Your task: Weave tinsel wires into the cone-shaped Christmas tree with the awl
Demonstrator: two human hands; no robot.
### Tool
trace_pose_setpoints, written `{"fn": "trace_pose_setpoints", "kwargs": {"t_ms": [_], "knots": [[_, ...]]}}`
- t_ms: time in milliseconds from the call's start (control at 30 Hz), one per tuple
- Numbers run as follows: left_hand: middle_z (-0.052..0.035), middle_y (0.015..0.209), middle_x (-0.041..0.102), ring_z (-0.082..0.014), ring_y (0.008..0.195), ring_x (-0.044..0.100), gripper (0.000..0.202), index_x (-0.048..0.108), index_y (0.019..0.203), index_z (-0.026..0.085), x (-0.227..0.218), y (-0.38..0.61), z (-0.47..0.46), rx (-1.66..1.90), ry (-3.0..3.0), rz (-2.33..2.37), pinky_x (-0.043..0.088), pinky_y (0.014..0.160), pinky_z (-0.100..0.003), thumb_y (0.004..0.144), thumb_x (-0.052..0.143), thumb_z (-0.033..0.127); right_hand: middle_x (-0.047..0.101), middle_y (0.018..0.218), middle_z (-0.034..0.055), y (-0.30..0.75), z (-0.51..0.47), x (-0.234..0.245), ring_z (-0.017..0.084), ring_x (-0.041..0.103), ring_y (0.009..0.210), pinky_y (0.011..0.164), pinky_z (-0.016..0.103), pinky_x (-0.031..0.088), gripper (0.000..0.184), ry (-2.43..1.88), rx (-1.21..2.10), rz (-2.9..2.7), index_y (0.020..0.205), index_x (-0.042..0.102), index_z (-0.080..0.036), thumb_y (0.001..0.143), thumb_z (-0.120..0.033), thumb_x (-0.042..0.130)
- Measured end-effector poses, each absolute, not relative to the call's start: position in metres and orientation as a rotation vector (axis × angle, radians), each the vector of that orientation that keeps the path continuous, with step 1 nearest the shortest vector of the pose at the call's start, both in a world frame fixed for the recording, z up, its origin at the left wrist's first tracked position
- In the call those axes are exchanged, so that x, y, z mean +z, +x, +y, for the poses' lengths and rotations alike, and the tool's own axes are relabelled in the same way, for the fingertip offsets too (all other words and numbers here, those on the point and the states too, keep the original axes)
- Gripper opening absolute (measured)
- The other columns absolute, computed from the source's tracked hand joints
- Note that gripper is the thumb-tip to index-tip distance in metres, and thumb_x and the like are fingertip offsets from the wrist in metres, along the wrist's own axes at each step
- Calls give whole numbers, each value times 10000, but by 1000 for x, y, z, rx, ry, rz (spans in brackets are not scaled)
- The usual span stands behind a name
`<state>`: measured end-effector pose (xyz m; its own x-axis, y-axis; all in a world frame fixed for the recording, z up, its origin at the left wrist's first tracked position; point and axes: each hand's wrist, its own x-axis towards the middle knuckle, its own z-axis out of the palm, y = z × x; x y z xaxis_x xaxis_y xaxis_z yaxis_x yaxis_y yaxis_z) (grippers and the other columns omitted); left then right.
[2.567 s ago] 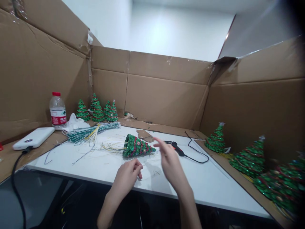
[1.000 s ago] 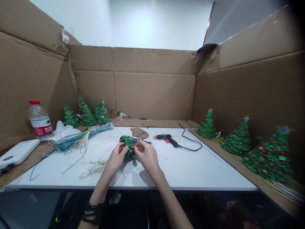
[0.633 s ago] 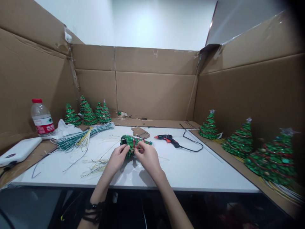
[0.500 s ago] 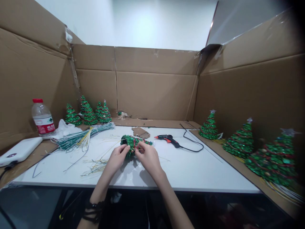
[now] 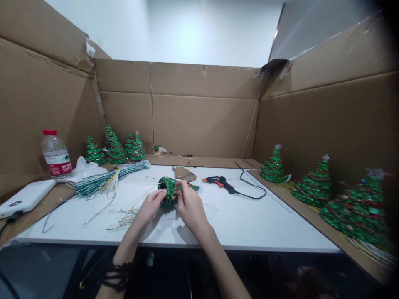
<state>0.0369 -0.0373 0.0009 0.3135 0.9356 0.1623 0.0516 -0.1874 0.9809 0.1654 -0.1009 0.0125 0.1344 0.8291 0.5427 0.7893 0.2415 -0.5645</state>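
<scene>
A small green beaded Christmas tree (image 5: 168, 192) with red trim lies on its side over the white board (image 5: 249, 220), its hollow base to the left and its tip to the right. My left hand (image 5: 153, 203) grips the rim of the base between thumb and fingers. On the tree's upper side, my right hand (image 5: 188, 198) has its fingers pinched together at the red trim; whatever lies between the fingertips is too small to make out. Thin yellowish wires stick out to the left of the base.
Behind the right hand lies a black and orange glue gun (image 5: 220, 182) with its cord. A wire bundle (image 5: 109, 178), loose wire pieces (image 5: 124, 218) and a cardboard scrap (image 5: 184, 173) are on the board. Finished-looking trees (image 5: 311, 185) line the right; a bottle (image 5: 56, 155) stands left.
My right hand has shifted slightly up and over the tree's top side, its fingers drawn closer together. My left hand has moved a little left and down along the base.
</scene>
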Motion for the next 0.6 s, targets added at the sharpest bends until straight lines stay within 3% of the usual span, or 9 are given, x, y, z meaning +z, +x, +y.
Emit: {"fn": "trace_pose_setpoints", "kwargs": {"t_ms": [167, 367, 600], "knots": [[-59, 794, 647, -200, 800, 549, 366, 652, 799, 140, -3, 33, -30, 1010, 1506, 922, 399, 719, -280, 658, 622, 476, 620, 921, 78, 170, -102, 14, 206, 573, 869, 711, 262, 410, 300, -1546, 55, -1724, 1051, 484, -175, 827, -16, 366], [-83, 908, 684, -232, 916, 573, 325, 689, 878, 151, -5, 29, -23, 962, 1617, 854, 413, 775, -298, 720, 602, 420, 641, 853, 69, 173, -110, 24, 195, 580, 795, 663, 256, 383, 197, -1632, 66, -1796, 888, 537, -174, 909, -74, 370], [-97, 939, 683, -246, 931, 563, 343, 686, 933, 146, -6, 28, -18, 915, 1732, 806, 419, 815, -338, 755, 573, 417, 660, 892, 68, 175, -106, 23, 193, 589, 842, 695, 259, 399, 211, -1598, 11, -1793, 886, 584, -170, 908, -64, 402]]}}
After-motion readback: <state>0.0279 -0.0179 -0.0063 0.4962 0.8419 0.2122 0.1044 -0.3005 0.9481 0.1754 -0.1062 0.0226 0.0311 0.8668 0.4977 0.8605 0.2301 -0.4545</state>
